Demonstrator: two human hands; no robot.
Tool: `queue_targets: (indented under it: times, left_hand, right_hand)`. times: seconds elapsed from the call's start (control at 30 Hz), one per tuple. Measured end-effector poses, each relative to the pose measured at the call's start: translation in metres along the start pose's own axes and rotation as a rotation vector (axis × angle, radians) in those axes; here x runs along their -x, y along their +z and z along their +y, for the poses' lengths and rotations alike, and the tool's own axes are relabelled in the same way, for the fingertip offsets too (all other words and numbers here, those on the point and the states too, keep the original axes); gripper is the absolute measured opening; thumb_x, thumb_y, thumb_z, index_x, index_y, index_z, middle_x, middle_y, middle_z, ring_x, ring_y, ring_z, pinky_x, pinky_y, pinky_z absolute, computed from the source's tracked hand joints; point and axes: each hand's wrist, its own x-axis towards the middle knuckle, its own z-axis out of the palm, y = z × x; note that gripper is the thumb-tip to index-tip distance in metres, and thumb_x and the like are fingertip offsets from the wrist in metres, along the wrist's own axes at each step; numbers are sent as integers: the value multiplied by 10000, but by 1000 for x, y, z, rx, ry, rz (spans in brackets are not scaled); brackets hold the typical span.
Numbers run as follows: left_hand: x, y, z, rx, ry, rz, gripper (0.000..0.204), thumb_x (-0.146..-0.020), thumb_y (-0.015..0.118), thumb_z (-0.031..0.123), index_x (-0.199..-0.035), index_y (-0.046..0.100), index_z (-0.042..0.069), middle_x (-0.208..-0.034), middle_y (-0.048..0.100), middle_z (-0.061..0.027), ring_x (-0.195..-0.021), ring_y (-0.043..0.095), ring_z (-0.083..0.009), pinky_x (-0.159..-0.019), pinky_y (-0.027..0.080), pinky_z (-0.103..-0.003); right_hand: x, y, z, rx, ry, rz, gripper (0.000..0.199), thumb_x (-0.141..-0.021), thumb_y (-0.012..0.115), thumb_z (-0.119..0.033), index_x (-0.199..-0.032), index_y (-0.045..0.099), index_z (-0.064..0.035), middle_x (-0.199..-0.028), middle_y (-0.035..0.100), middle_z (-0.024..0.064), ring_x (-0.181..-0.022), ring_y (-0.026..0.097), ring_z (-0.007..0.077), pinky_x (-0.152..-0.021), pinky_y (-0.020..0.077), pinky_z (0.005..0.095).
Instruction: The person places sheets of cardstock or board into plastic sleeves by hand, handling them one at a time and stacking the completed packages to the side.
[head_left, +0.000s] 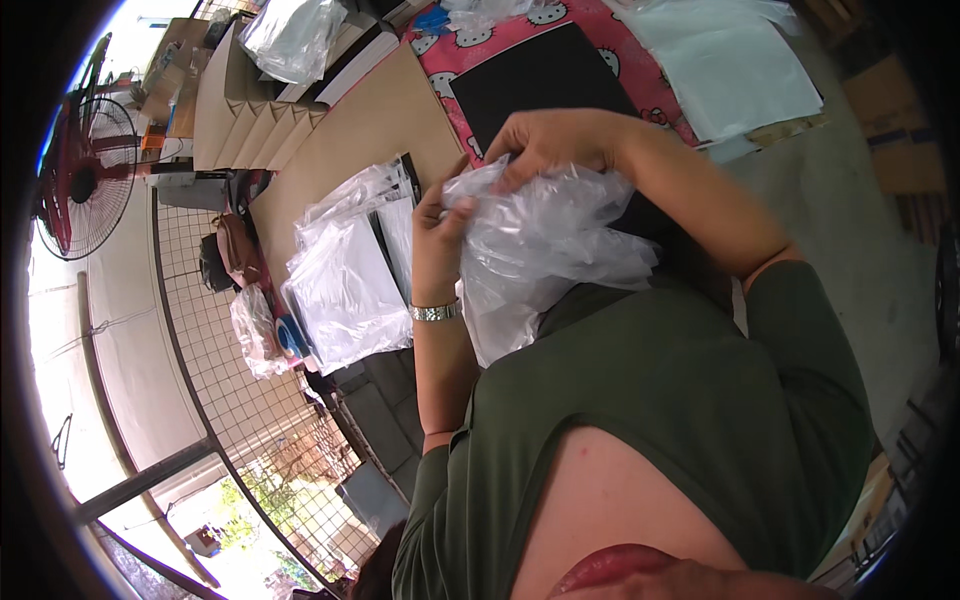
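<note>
Head view showed a clear plastic bag [545, 250] bunched in front of the person's chest, above the table [350, 150]. Left hand [437, 240] was closed on its left edge; right hand [550, 145] pinched the top edge with curled fingers. Film appeared light, limp and slippery, likely tearable; best gripped at the opening edge, not the crumpled body.

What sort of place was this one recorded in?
Likely a small packing workspace, semi-open to the outdoors. Both hands work a clear plastic bag; a stack of bagged flat items and folded cardboard lie nearby, with a wire mesh wall and standing fan.
</note>
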Motion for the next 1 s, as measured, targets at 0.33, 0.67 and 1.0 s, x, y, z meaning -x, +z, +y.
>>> queue_targets:
  times: [0.33,0.67,1.0]
  left_hand:
    - [13,-51,-22,-279,-140,146,514,-865,519,466,-927,642,-30,-624,512,15,-546,422,-80,-495,313,-237]
    - [11,-27,-75,1286,-309,-386,964,-695,331,815,-1111,537,-30,-1106,571,-158,-1020,543,-280,-898,429,-384]
    - [-49,-7,-43,470,-204,-232,406,-780,630,229,-1108,564,0,-879,572,-25,-818,555,-134,-769,447,-269]
  right_hand:
    - [39,17,-133,442,-792,743,174,-810,556,-155,-918,619,-34,-674,591,90,-611,577,186,-575,446,330]
    - [-29,116,86,287,-309,214,359,-803,505,-47,-1161,509,-23,-1134,553,157,-1086,508,266,-943,369,337]
    - [-13,115,106,492,87,-479,429,-749,517,-67,-1175,528,-25,-1167,555,160,-1099,515,266,-938,389,345]
